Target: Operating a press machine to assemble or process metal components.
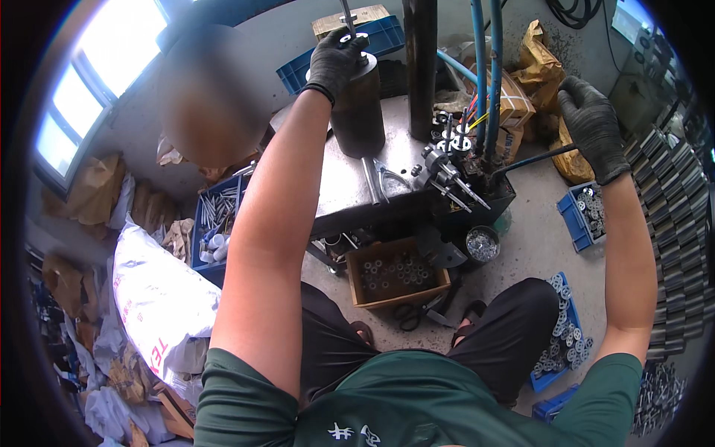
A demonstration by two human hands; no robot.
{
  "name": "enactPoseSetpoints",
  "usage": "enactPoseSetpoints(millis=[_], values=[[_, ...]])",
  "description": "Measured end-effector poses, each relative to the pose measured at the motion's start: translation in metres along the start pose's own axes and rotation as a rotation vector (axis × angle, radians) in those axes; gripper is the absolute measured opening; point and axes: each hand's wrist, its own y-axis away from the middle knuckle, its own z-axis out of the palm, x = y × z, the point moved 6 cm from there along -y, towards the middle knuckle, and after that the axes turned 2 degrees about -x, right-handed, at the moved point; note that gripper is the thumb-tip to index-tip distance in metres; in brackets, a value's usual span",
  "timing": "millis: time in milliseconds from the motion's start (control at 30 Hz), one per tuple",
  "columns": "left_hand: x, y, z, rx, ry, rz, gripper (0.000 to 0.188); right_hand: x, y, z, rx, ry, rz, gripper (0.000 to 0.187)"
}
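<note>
Dark steel cylinder (357,112) stood upright on the far part of the metal table (342,186), left of a black vertical column (421,67). Left hand (335,63), gloved black, rested on the cylinder's top cap, fingers (350,46) curled narrow around a small ring-shaped part at the foot of a thin upright rod (348,16). Right hand (592,127), also gloved, closed fully around the far end of a black lever (529,160) running from the valve block (454,175) at the table's right edge. Judged heavy, rigid and not fragile; smooth sides likely slippery under a glove, so best gripped low around the body with a full wrap, not by the cap. Ring part judged light and easily dropped; best pinched by its rim. Blue hoses (484,74) ran down to the block. Cardboard box (398,277) of small rings lay on the floor near the table, with blue bins (581,216) of metal parts to the right.
</note>
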Motion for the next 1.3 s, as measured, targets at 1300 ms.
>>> enactPoseSetpoints(millis=[1300], values=[[0.011, 0.007, -0.006, -0.034, -0.115, 0.06, 0.03, -0.001, 0.202, 0.019, -0.966, -0.051, -0.046, 0.027]])
